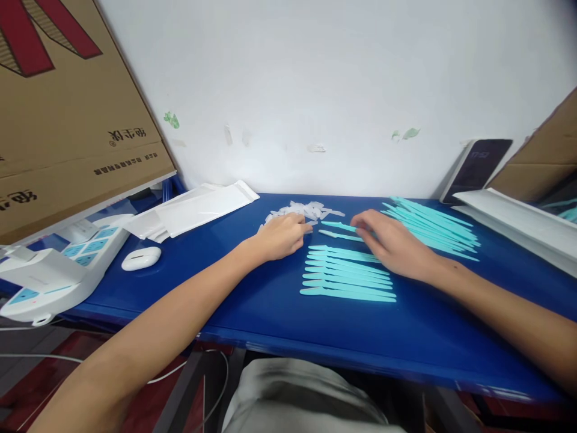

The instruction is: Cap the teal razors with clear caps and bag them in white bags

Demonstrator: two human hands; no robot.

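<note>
With twelve o'clock toward the wall, the right hand has its thumb and fingers pinched on the near end of a turquoise stick, which points out toward nine o'clock, in the gap between the two hands. The left hand is curled with its fingertips together at the edge of a heap of clear caps, which lies at one o'clock from it (whether a cap is between those fingers, I cannot tell). A second stick lies just at six o'clock from the held one, and a neat row of sticks sits at seven o'clock from the right hand; a looser pile of sticks fans out at two o'clock. From the middle of the blue tabletop, flat white pouches lie at ten o'clock, their contents unclear, and a white oval case, closed, at nine. A large carton stands at ten o'clock, its inside hidden; another brown box at two o'clock shows blurred turquoise pieces in its shadowed opening, beside a phone.
</note>
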